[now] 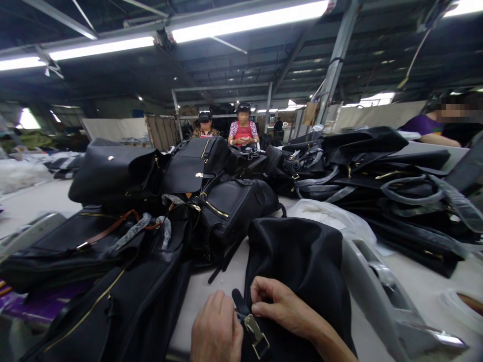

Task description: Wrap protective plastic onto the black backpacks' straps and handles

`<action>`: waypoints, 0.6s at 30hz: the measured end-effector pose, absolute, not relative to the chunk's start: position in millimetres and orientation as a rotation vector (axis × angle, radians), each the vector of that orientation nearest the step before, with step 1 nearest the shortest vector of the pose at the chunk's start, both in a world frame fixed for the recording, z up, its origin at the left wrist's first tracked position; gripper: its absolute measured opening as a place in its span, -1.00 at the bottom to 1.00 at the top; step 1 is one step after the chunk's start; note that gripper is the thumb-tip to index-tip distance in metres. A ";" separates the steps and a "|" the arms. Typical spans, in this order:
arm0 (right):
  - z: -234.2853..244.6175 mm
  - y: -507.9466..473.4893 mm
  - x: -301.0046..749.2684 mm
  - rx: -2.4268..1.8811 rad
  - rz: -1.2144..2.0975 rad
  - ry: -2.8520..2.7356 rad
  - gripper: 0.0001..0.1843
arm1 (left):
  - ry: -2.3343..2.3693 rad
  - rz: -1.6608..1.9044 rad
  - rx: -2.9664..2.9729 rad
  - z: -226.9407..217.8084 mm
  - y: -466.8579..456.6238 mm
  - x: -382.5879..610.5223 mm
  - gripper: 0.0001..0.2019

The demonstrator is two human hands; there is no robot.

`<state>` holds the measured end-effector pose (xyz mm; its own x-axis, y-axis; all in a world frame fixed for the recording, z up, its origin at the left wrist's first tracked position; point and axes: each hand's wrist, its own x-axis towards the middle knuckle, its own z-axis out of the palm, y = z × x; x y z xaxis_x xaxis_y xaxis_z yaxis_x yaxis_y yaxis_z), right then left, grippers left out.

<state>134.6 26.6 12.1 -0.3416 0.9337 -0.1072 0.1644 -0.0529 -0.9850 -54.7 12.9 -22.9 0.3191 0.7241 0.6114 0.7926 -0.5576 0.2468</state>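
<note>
At the far left of the counter, cloudy plastic lies in a soft, crumpled heap. Next come black bags, piled on one another, smooth and leather-like, with broad flaps and gold-toned zips; the long zip on the nearest slants up to the right. A flat brown strip lies among them, beside handles wound in wrinkled clear film.

Just right of the nearest bag is the left hand, back upward, its fingers bent into a loose fist beside the strap; what they grasp is hidden, so I cannot tell. The strap lies between the two hands, short, black and flat. Its rounded tip points away from the person and a little left; its long axis runs from there down to the right, in line with the shiny metal buckle, whose rectangular frame is at the near end.

The right hand has its fingers curled and thumb near the forefinger at the strap's right side; whether they pinch anything, I cannot tell. Beneath it slumps a soft, creased black bag, rounded at its far end, its length running away from the person. Rightward stands an angular grey casing.
</note>
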 end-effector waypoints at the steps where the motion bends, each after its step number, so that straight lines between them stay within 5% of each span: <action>1: 11.9 26.4 134.5 -1.194 1.458 -1.551 -0.91 | -1.413 -1.116 -2.516 -24.3 13.8 -53.4 -0.78; 7: 14.7 26.1 133.7 -1.210 1.424 -1.576 -0.91 | -1.126 -1.260 -2.966 -31.6 24.0 -50.0 -0.77; 18: 11.5 28.0 135.9 -1.190 1.460 -1.551 -0.90 | -1.723 -1.071 -3.723 21.6 5.2 -96.4 -0.87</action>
<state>135.9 28.0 11.5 -0.3443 0.9330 -0.1046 0.1604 -0.0513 -0.9857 -96.4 5.2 21.6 0.6669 0.7441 -0.0391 0.2942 -0.2148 0.9313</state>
